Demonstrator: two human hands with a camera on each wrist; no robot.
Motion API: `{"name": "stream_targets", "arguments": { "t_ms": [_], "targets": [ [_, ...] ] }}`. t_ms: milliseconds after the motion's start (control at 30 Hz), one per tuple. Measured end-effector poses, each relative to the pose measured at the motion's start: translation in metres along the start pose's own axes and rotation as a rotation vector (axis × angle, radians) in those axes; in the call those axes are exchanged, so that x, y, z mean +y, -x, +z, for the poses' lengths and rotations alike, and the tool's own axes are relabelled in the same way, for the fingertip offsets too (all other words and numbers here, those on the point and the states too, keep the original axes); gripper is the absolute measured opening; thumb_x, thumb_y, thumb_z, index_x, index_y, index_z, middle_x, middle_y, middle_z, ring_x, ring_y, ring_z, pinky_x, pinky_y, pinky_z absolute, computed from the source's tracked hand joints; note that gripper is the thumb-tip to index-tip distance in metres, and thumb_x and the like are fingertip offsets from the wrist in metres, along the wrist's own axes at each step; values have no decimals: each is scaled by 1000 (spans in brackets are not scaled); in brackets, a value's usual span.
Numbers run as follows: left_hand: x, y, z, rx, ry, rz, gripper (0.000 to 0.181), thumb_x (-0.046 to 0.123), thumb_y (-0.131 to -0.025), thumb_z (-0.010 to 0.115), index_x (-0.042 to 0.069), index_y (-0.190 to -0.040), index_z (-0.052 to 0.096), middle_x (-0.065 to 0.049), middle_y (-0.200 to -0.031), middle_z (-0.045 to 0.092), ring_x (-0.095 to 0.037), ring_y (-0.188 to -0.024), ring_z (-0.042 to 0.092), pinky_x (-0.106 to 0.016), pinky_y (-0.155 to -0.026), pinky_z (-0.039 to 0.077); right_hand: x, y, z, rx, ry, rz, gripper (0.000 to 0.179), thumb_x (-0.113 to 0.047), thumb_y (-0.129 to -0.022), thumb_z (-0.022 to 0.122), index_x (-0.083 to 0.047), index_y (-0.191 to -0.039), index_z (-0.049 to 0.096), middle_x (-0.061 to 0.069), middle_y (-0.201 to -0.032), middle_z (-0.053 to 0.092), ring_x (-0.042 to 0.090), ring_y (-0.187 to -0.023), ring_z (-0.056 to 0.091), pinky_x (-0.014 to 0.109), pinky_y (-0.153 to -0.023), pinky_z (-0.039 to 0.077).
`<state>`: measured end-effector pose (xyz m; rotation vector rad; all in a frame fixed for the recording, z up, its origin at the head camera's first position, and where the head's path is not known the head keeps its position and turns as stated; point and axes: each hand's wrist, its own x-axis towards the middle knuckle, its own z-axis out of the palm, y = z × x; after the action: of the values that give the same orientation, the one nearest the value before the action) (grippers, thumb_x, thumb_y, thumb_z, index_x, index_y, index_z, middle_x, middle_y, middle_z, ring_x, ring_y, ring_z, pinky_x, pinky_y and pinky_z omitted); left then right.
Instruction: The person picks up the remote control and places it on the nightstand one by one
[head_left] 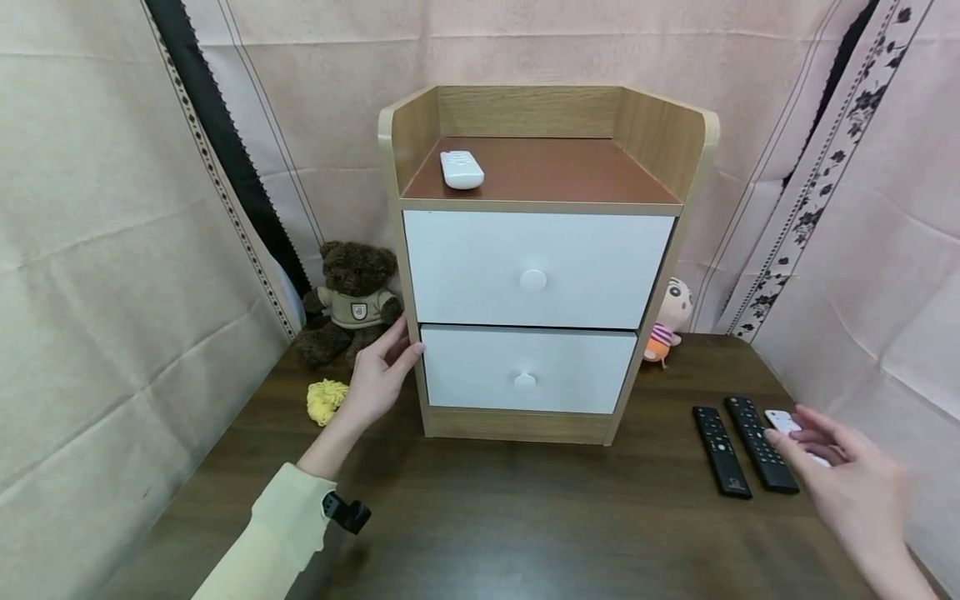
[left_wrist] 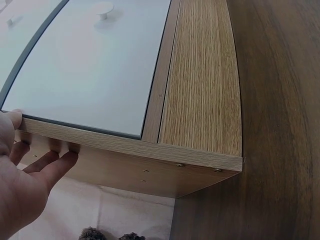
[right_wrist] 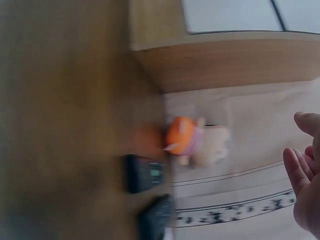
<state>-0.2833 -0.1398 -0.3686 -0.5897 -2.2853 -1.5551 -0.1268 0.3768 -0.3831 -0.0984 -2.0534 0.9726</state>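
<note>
My left hand (head_left: 381, 373) rests on the left side of a small wooden cabinet (head_left: 517, 425) with two white drawers, both closed. In the left wrist view, the thumb lies at the front edge and the straight fingers (left_wrist: 64, 167) touch the side panel. My right hand (head_left: 855, 475) hovers at the table's right, fingers loosely bent, with nothing held in the right wrist view. It overlaps a white remote control (head_left: 782, 421) in the head view. Left of that lie two black remote controls, one nearer the cabinet (head_left: 722, 452) and one beside the hand (head_left: 759, 443).
Another white remote control (head_left: 461, 169) lies on the cabinet's brown top. A brown teddy bear (head_left: 358, 271) and a yellow crumpled thing (head_left: 326, 401) are at the left. Behind the cabinet's right side stands a small doll (head_left: 666, 321). Pale curtains (head_left: 862, 275) enclose the wooden table (head_left: 465, 517).
</note>
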Motion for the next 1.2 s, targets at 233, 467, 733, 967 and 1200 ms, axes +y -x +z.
{"name": "stream_targets", "arguments": {
  "t_ms": [233,467,733,967,1200],
  "targets": [
    [-2,2,-4,7,29,23,61,20,-105,63,11,-160,37,-14,-151,51,-31,-131,57,-45,-101,51,24,21,22,-57,48,32,40,5,-74,89,6,-112,75,-36,-79,63,-20,-68,59,0,-65,45],
    [-1,1,-4,-2,27,25,62,24,-105,62,13,-160,35,-13,-153,50,-30,-132,56,-42,-102,51,38,34,36,-122,70,32,42,6,-74,89,8,-113,74,-35,-81,60,-20,-67,57,2,-61,46],
    [-1,0,-4,-1,36,30,62,24,-105,62,13,-160,35,-13,-150,53,-29,-129,58,-42,-100,52,49,45,39,-164,167,29,45,-2,-72,92,4,-114,75,-14,-77,69,-19,-65,53,2,-59,43],
    [-1,-1,-3,-11,38,47,61,22,-106,62,11,-160,35,-16,-150,52,-33,-130,57,-45,-100,52,53,54,41,-210,236,117,45,-11,-78,91,5,-116,74,16,-88,75,-18,-64,52,3,-58,42],
    [-1,-2,-2,-24,68,30,62,22,-106,61,11,-160,34,-15,-155,47,-33,-135,53,-43,-103,50,54,53,42,-246,262,150,48,-15,-80,90,5,-119,72,19,-94,75,-18,-63,52,4,-56,42]
  ]
}}
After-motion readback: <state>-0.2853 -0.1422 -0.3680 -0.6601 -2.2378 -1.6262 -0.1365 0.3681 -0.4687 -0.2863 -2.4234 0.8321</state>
